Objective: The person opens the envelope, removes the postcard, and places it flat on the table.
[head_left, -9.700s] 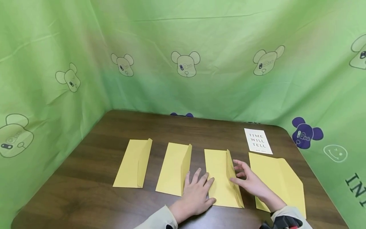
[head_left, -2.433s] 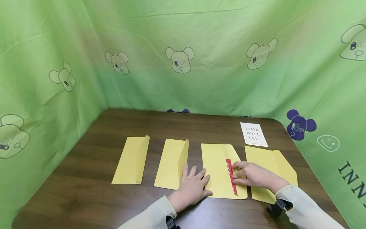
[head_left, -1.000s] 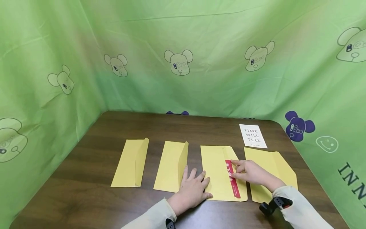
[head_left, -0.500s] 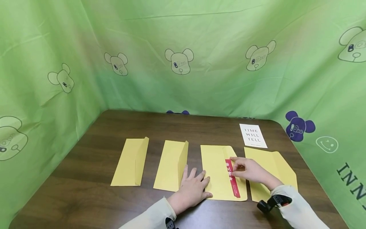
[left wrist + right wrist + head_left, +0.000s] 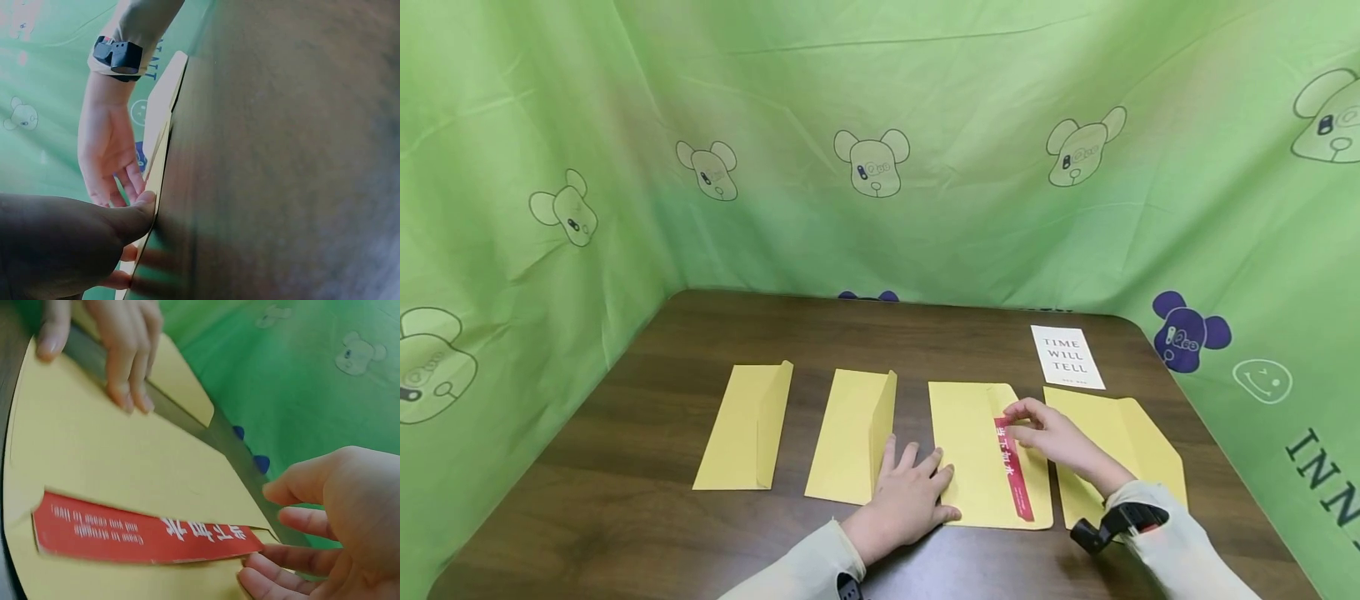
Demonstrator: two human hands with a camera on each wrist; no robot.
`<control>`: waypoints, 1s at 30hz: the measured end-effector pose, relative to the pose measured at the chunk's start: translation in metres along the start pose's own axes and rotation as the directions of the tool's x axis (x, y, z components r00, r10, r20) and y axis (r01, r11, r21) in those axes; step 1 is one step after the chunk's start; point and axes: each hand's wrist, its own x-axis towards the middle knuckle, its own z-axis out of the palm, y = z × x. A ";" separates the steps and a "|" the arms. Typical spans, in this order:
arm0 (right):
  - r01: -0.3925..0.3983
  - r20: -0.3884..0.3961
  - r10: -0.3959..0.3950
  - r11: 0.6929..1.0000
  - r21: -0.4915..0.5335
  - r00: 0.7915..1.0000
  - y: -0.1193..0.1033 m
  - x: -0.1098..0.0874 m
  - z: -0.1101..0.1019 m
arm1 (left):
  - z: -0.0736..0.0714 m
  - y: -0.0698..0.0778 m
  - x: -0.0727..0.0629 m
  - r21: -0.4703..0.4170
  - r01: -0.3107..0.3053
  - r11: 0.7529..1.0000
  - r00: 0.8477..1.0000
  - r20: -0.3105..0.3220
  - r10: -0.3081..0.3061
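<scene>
Head view: left hand (image 5: 907, 500) fingers spread, resting at left edge of the yellow envelope (image 5: 966, 450), third from left on the brown table (image 5: 625, 525). Red card (image 5: 1015, 475) lies along that envelope's mouth; right hand (image 5: 1060, 437) at its far end, fingers bent. Two envelopes (image 5: 850, 442) to the left, opened envelope (image 5: 1138, 450) partly behind the right arm, white card (image 5: 1067, 357) beyond it.

Left wrist: left thumb on envelope edge; card not distinguishable.

Right wrist: red card partly inside envelope; right fingers loosely apart, tips by card end, can't tell if touching.
</scene>
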 end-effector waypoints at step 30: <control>-0.142 0.183 0.071 0.901 0.411 0.980 0.006 -0.034 0.005 | 0.003 0.002 0.001 0.012 0.006 1.000 1.000 -0.005 -0.006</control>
